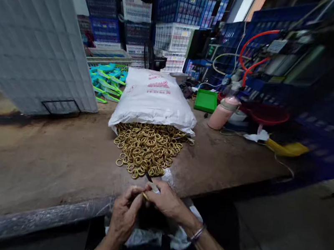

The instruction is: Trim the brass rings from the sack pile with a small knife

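Close together at the table's front edge, both hands meet over a gold-coloured ring. My left hand pinches the ring between thumb and fingers. My right hand is closed round a small knife-like tool with a dark pointed tip and a pale part; its thumb is by the ring. Just beyond the hands lies a heap of gold-coloured rings, spilling from the mouth of a white woven sack with red print. The fingers partly hide the ring and the tool.
A tall grey corrugated panel stands at the left. Behind it lie turquoise and green plastic pieces. To the right are a green tray, a pink bottle, a red bowl and red hoses. Stacked crates fill the back.
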`<state>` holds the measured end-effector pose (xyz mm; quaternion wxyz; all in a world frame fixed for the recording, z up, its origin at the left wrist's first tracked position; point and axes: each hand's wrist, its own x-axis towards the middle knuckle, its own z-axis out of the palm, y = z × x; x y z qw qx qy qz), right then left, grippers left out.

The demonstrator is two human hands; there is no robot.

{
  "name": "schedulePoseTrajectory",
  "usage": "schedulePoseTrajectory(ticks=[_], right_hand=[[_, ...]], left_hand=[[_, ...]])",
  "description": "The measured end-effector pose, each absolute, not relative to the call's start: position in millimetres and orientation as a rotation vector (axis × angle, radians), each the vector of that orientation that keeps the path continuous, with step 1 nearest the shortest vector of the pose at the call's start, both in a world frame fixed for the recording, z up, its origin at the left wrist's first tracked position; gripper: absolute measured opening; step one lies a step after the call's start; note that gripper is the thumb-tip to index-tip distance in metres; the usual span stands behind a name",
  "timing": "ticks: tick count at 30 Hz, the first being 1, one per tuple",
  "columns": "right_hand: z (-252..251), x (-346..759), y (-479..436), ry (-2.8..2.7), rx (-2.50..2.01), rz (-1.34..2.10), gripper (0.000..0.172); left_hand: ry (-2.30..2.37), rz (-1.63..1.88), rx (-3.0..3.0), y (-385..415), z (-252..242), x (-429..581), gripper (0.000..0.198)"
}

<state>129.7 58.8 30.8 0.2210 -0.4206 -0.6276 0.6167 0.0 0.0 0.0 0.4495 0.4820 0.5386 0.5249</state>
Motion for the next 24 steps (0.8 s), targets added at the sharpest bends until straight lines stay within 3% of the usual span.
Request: schedulePoseTrajectory(ticks=[6, 16, 24], right_hand=[[27.7, 132.1, 54.3, -1.784, -1.223, 1.492, 0.031], [19.5, 119.4, 57.0, -1.842, -1.322, 1.361, 0.016], [19.3, 120.5, 56.5, -1.805, -1.227, 1.434, 0.018]], left_hand=[[1.593, 1.405, 1.340, 0.0, -4.2, -7.2, 0.011], [1.301, 1.237, 0.870, -2.9, 7.0, -2.5, 0.020], [1.020, 1.148, 0.626, -5.2, 7.7, -0.2, 0.027]])
